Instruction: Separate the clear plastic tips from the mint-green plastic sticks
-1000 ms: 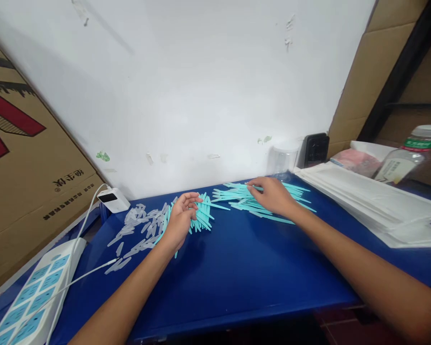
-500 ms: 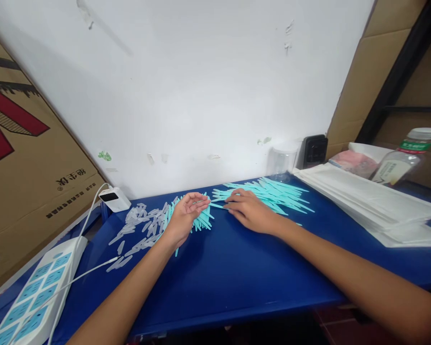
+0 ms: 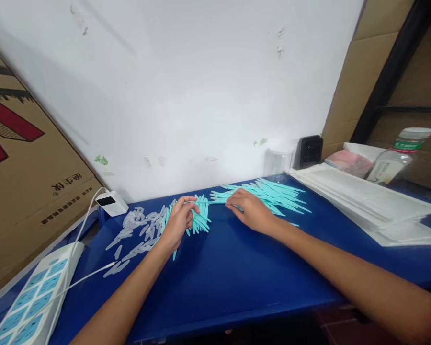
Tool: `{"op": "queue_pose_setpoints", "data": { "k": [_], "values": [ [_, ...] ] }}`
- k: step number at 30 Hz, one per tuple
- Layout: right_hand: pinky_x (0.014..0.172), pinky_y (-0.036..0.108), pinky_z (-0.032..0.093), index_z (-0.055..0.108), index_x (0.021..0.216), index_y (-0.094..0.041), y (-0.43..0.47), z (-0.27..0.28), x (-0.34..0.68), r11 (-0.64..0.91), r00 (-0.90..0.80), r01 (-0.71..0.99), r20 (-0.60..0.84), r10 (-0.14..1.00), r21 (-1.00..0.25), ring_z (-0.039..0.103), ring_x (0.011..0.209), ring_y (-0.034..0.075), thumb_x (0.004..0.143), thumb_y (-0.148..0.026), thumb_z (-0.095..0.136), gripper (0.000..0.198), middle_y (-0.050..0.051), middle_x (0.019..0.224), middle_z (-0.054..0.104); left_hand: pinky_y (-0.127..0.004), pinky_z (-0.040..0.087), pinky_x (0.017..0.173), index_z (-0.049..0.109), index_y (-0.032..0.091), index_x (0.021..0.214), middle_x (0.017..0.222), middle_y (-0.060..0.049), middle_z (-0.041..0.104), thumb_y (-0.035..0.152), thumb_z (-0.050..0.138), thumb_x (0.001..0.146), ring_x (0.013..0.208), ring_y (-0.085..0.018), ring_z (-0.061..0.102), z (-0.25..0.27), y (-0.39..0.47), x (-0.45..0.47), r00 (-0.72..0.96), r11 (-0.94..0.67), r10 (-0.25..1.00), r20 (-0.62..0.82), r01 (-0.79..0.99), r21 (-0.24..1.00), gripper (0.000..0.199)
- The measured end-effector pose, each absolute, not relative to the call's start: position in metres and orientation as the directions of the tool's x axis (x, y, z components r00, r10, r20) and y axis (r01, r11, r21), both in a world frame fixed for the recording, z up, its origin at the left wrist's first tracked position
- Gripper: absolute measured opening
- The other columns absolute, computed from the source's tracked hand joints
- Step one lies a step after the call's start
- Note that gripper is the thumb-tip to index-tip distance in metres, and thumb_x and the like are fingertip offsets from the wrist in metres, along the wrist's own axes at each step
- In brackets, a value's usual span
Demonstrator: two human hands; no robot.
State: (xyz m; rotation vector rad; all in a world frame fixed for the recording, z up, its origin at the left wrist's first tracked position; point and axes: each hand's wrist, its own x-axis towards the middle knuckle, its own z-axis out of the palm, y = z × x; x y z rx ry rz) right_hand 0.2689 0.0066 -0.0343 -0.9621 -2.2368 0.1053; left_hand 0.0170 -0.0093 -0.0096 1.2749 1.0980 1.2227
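Observation:
My left hand [image 3: 179, 220] is closed in a pinch around the left end of a slim teal stick [image 3: 211, 202]. The stick lies level between my hands, and the closed fingertips of my right hand [image 3: 250, 210] grip its other end. Below and beside the left hand is a small pile of teal tapered sticks [image 3: 201, 221]. A larger heap of the same sticks [image 3: 280, 192] spreads behind and right of the right hand. Small clear caplike pieces [image 3: 134, 220] lie scattered to the left; their exact kind is hard to make out.
A white power strip [image 3: 36, 302] with cables and a white device [image 3: 113, 203] stand at the left. White flat packets [image 3: 366, 196], a bottle [image 3: 395, 158], a clear jar [image 3: 279, 162] and a black object [image 3: 311, 151] are at the right. A wall backs the blue table [image 3: 230, 282].
My left hand has turned, its fingers curling in and moving slightly left. The stick between my hands has come level, and more of it shows. The view has shifted a little.

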Motion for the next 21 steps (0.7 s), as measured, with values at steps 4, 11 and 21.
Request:
{"op": "queue_pose_setpoints", "data": {
  "k": [4, 11, 21],
  "values": [
    [0.082, 0.039, 0.051, 0.077, 0.097, -0.020, 0.010, -0.031, 0.275, 0.625, -0.297, 0.610, 0.591, 0.750, -0.487, 0.065, 0.092, 0.025, 0.100, -0.024, 0.056, 0.022, 0.007, 0.098, 0.079, -0.020, 0.040, 0.059, 0.063, 0.018, 0.110, 0.101, -0.005, 0.066, 0.009, 0.060, 0.069, 0.072, -0.010, 0.051, -0.006, -0.010, 0.012, 0.161, -0.003, 0.987, 0.017, -0.082, 0.997, 0.042],
    [0.079, 0.035, 0.054, 0.078, 0.101, -0.020, 0.015, -0.030, 0.278, 0.516, -0.136, 0.530, 0.533, 0.835, -0.673, 0.072, 0.088, 0.023, 0.097, -0.027, 0.058, 0.022, 0.006, 0.100, 0.080, -0.032, 0.049, 0.090, 0.063, 0.024, 0.122, 0.142, -0.009, 0.056, 0.005, 0.061, 0.076, 0.116, -0.021, 0.060, -0.013, -0.010, 0.008, 0.407, -0.092, 0.910, 0.073, 0.028, 0.995, 0.050],
    [0.077, 0.033, 0.054, 0.078, 0.103, -0.018, 0.021, -0.032, 0.282, 0.471, -0.013, 0.525, 0.547, 0.837, -0.709, 0.073, 0.091, 0.023, 0.096, -0.028, 0.057, 0.025, 0.007, 0.102, 0.080, -0.045, 0.045, 0.110, 0.050, 0.028, 0.131, 0.154, -0.016, 0.048, 0.035, 0.069, 0.096, 0.132, -0.030, 0.061, -0.013, -0.024, 0.017, 0.637, -0.081, 0.766, 0.090, -0.043, 0.996, 0.040]
  ]
}}
